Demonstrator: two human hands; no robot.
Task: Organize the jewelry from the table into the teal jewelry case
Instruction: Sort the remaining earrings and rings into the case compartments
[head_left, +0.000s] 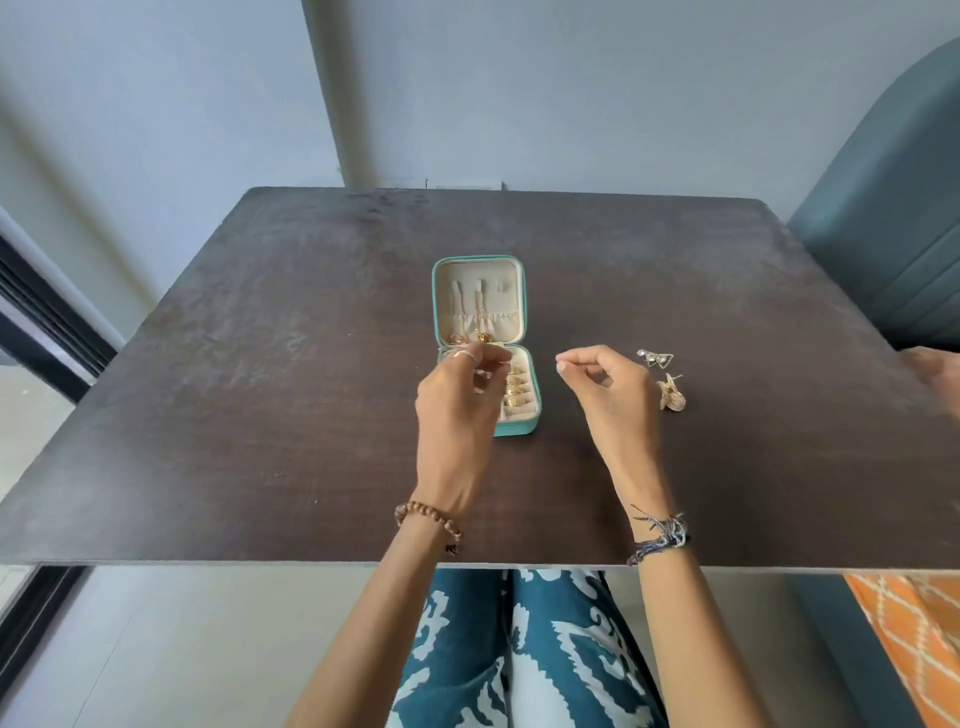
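Your teal jewelry case lies open at the middle of the dark table, lid half on the far side and tray half on the near side, so its long axis runs away from you. The gold rings already sit in the ring rolls on the right of the tray, and gold pieces hang at the lid's pocket.

What is left on the table lies to the right of the case: a pair of silver triangle earrings farther off, and a gold earring just nearer than them. Both sit just beyond your right hand, well apart from the case, so your right hand is clearly the nearer one for either.

Your left hand hovers over the left part of the tray, its fingers curled and its fingertips drawn together as if pinching something small; whether anything is really in that pinch is too small to tell. Your right hand hangs between the case and the earrings, thumb and forefinger closed together and the other fingers curled, and again I cannot tell whether it carries a tiny piece
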